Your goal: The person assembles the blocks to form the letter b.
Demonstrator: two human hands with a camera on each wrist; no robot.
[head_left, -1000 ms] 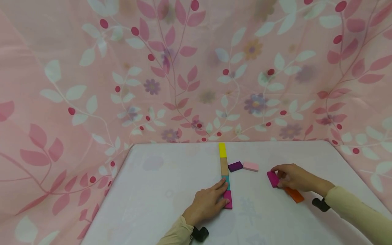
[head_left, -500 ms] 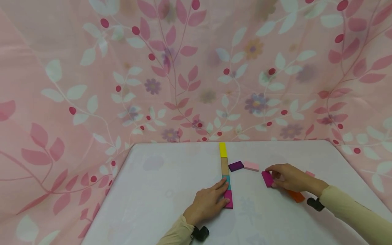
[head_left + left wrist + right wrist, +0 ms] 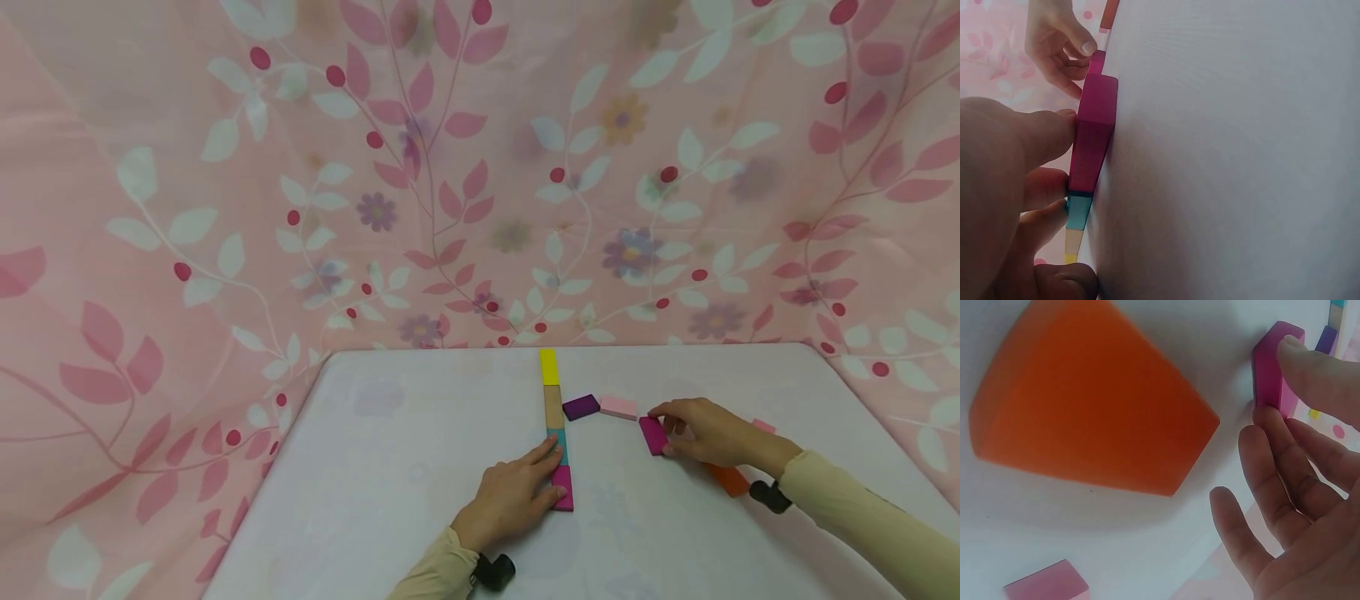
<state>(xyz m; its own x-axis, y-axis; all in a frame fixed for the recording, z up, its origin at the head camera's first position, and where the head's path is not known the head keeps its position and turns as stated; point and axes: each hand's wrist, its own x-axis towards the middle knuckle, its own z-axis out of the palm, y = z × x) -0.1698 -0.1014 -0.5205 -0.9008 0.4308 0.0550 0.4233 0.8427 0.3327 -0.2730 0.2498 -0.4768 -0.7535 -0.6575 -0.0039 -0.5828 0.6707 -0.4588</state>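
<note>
In the head view, my left hand [image 3: 504, 500] lies with fingers extended over a straight column of blocks, its fingertips on the teal block [image 3: 563, 452] and its thumb on the magenta block [image 3: 564, 493] at the near end. A tan block [image 3: 552, 407] and a yellow block [image 3: 550, 367] continue the column away from me. My right hand [image 3: 708, 433] pinches a second magenta block [image 3: 652, 436] between thumb and fingers, low over the table. Just left of that block, a pale pink block [image 3: 618, 407] meets a dark purple block [image 3: 581, 407], which adjoins the column.
An orange block [image 3: 727, 481] lies partly under the right wrist and looms large in the right wrist view. Beyond that forearm shows another pink block [image 3: 763, 426]. The white table [image 3: 390, 467] ends at a pink floral cloth [image 3: 480, 167] behind.
My right hand has slid the magenta block leftward, closer to the pale pink block, uncovering the pink block behind the wrist. My left hand stays on the column.
</note>
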